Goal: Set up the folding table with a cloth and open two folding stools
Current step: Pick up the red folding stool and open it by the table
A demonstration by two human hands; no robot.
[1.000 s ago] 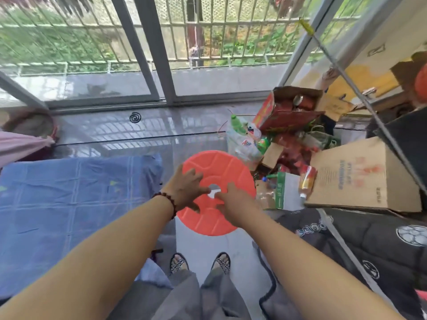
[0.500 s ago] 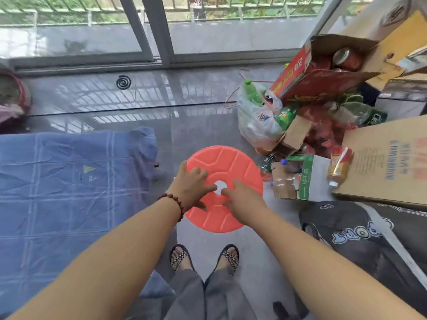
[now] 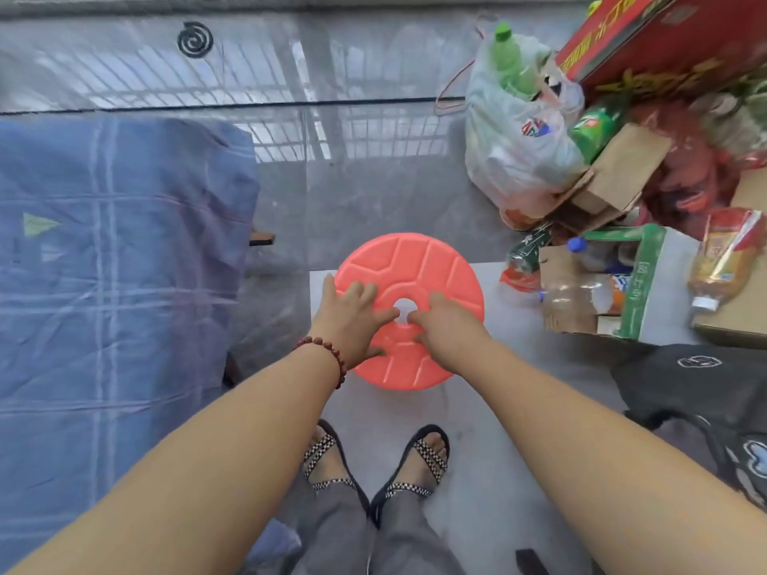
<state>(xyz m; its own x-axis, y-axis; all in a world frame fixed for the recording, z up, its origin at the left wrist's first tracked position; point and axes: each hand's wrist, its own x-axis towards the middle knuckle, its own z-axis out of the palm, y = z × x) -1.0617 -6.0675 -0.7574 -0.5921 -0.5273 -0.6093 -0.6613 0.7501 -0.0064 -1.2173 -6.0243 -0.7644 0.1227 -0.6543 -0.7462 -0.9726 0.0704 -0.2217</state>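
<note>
A round orange-red plastic stool (image 3: 419,276) with a hole in the middle of its top sits low over the grey floor in front of my feet. My left hand (image 3: 352,317), with a bead bracelet at the wrist, lies on the left of the disc, fingers reaching the centre hole and thumb under the near rim. My right hand (image 3: 446,325) presses on the near right part, fingers at the hole. To the left stands the table under a blue checked cloth (image 3: 116,284). The stool's body below the top is hidden.
A pile of clutter fills the right: a white plastic bag with green bottles (image 3: 514,139), a red carton (image 3: 647,35), cardboard boxes (image 3: 622,292). Dark printed fabric (image 3: 697,392) lies at the near right. A black mosquito coil (image 3: 195,39) lies on the floor at the back.
The view has tilted down and the window has dropped out of sight. The stool now sits lower, near the floor. Both hands have stayed on its top at the centre hole.
</note>
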